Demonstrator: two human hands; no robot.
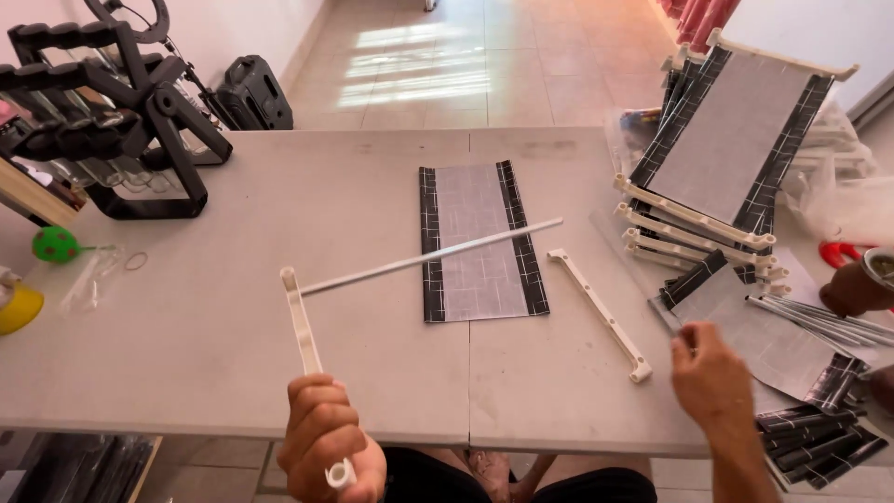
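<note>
Left hand (328,438) is fisted around a white plastic bar (304,333), with 1 thin rod (430,256) joined at its far end; right hand (712,377), loosely curled and empty, hovers just beside grey fabric sheets (764,340)

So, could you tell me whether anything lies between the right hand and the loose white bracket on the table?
Nothing visible does. The right hand hovers just right of the white bracket, with only bare table between them. The fabric panel lies on the bracket's far side, to its left.
</note>
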